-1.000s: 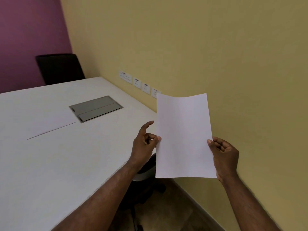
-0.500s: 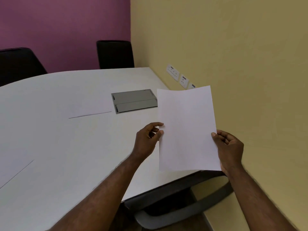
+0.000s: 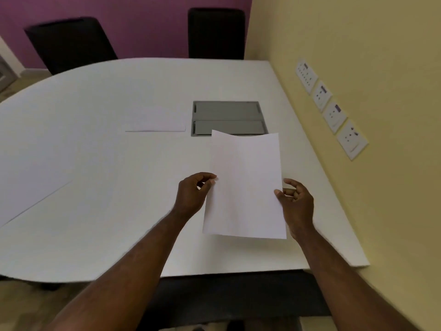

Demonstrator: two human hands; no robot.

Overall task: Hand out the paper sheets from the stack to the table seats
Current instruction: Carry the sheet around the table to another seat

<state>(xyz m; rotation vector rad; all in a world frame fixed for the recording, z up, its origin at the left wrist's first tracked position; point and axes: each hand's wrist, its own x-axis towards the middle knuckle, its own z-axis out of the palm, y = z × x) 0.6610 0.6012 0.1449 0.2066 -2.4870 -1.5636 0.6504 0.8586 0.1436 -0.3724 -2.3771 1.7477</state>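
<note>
One sheet (image 3: 244, 185) up over the table's (image 3: 95, 163) near right corner, my left hand (image 3: 192, 195) pinching its left edge, right hand (image 3: 297, 203) pinching the right. Two more sheets lie flat: one (image 3: 156, 119) mid-table, one (image 3: 26, 187) at the left edge. Two chairs beyond.

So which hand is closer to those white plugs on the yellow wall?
The right hand. It holds the sheet's right edge, on the side toward the wall sockets. The left hand grips the sheet's left edge, farther from them.
</note>
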